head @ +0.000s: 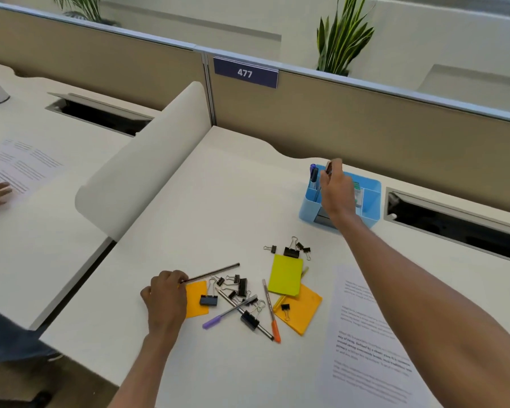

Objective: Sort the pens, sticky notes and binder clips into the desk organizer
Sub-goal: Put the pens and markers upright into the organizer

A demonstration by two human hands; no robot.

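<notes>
Right hand (336, 187) pinching a small dark thing over the blue organizer (370, 201) near the desk's back edge; left hand (165, 298) closed on a dark pencil (215, 272).

bright, even light | faint shadows | wide-angle edge bending | slight softness

Pens on the desk (224, 207): four — dark pen (211, 272), purple pen (228, 313), orange pen (271, 310), black pen (245, 315)
Pens in the organizer (368, 207): two, perhaps more hidden (313, 175)
Sticky note pads: three — small orange (196, 304), yellow-green (285, 274), large orange (302, 315)
Binder clips: about eleven, some overlapping (242, 287)
Printed sheets: two (374, 348)
</notes>
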